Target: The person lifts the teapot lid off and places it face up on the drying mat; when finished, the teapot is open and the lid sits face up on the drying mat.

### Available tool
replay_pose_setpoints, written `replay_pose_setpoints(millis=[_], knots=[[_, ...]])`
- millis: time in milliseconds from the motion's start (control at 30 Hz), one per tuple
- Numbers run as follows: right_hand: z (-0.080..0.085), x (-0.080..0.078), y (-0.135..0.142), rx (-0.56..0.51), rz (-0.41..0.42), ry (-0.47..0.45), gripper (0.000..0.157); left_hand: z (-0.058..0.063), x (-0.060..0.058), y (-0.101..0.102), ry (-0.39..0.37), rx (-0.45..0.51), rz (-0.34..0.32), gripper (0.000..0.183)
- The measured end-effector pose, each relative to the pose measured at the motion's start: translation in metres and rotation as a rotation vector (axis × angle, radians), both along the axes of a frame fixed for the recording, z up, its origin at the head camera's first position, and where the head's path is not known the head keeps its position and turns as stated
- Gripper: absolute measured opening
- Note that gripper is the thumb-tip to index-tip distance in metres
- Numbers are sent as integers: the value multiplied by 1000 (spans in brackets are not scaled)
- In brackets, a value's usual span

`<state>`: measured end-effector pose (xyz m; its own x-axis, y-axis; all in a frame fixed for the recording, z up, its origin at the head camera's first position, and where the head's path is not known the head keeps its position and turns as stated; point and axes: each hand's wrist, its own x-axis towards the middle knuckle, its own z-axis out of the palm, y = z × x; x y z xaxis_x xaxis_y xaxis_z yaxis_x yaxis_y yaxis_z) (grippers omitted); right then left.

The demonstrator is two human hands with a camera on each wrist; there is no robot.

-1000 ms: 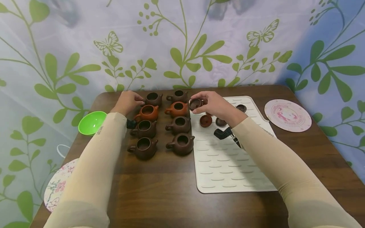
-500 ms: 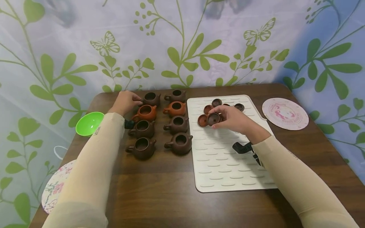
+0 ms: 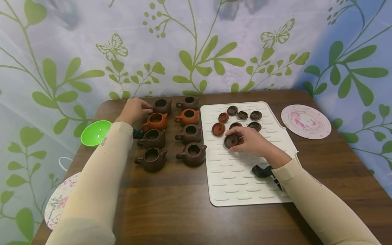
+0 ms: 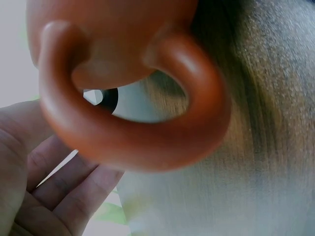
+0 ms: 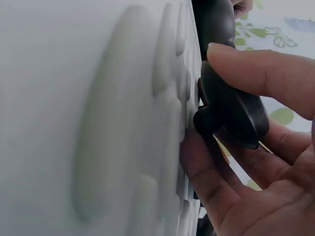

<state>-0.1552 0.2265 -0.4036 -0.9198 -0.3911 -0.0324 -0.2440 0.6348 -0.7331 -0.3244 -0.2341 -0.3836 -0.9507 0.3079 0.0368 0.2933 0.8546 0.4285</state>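
Note:
My right hand (image 3: 249,141) pinches a dark brown teapot lid (image 3: 231,141) low over the white mat (image 3: 232,180). In the right wrist view the lid (image 5: 231,105) has its knob toward the mat, between thumb and fingers; whether it touches the mat I cannot tell. My left hand (image 3: 133,110) is at the handle side of the back-left dark brown teapot (image 3: 162,107), thumb and fingertips at its handle. An orange teapot's handle (image 4: 147,142) largely covers that grip in the left wrist view. Several other lids, such as a reddish one (image 3: 218,129), lie on the mat.
Two columns of lidless teapots stand left of the mat, including an orange one (image 3: 187,116) and a dark front one (image 3: 193,154). A green bowl (image 3: 96,133) and a floral round mat (image 3: 58,200) are at the left edge. A pink round mat (image 3: 306,121) lies right.
My right hand has carried the lid from beside the teapots rightward, then down toward the front of the group of lids. My left hand has stayed at the back-left teapot.

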Motion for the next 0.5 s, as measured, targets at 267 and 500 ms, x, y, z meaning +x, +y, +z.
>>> replay_pose_setpoints(millis=[267, 500], knots=[[-3, 4, -3, 96, -48, 10, 59, 2, 3, 1, -13, -5, 0, 22], [-3, 8, 1, 98, -36, 39, 64, 4, 3, 0, -41, -41, -13, 27]])
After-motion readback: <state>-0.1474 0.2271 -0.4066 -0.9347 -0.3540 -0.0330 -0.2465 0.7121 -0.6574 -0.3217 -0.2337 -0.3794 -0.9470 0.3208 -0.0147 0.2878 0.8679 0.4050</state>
